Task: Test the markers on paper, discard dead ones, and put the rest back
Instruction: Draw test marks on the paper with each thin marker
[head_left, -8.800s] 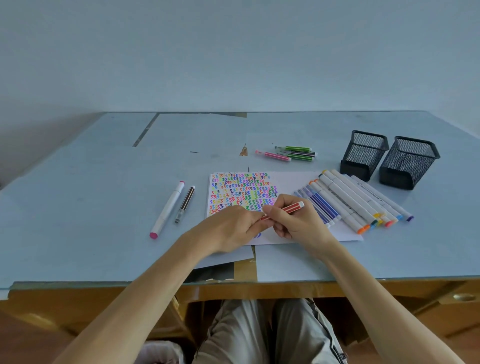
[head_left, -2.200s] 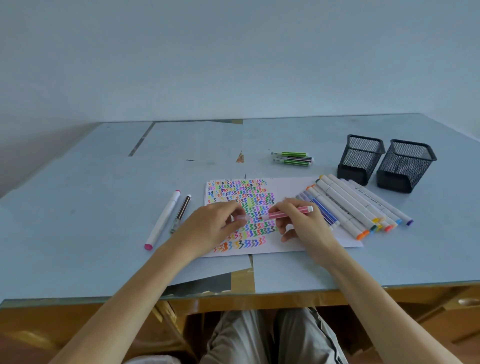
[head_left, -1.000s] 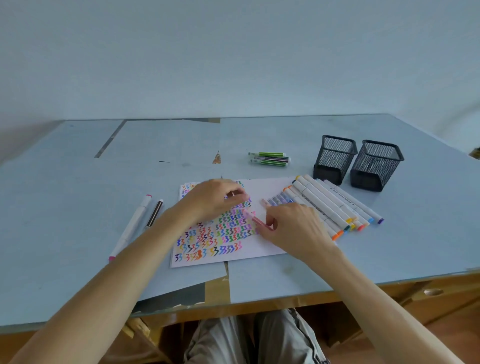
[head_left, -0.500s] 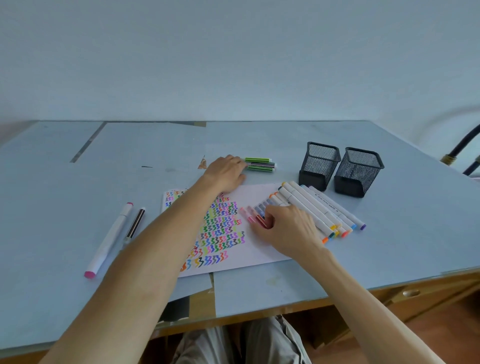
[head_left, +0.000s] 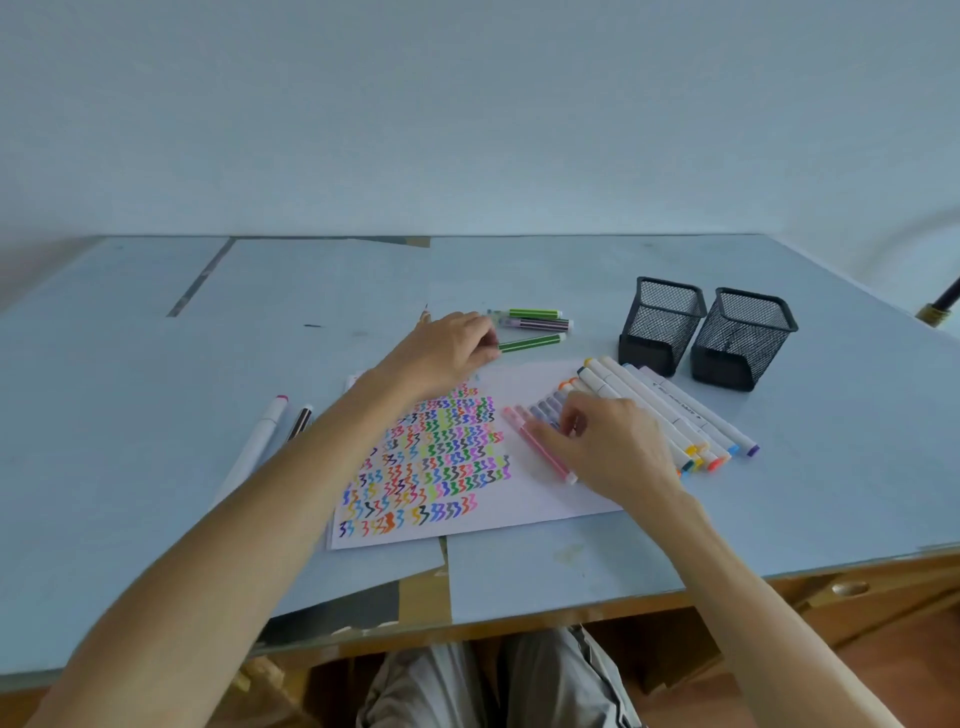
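Note:
A white paper sheet (head_left: 524, 501) covered with rows of coloured zigzag marks lies at the table's middle. My left hand (head_left: 447, 351) reaches beyond it and pinches the end of a green marker (head_left: 532, 343). Just behind that one lie two more thin markers (head_left: 535, 318). My right hand (head_left: 608, 449) rests with relaxed fingers on a row of thin markers, touching the pink marker (head_left: 535, 444) at the row's left edge. Several thick white markers (head_left: 670, 410) lie in a row to the right of that hand.
Two black mesh pen cups (head_left: 660, 325) (head_left: 743, 338) stand at the back right. A thick white marker with a pink end (head_left: 254, 447) and a thin dark pen (head_left: 300, 421) lie left of the paper. The table's front edge (head_left: 571, 608) runs below the sheet.
The pink marker has been laid down beside the row on the paper. My left hand reached to the far markers and has pulled a green one slightly out of the group.

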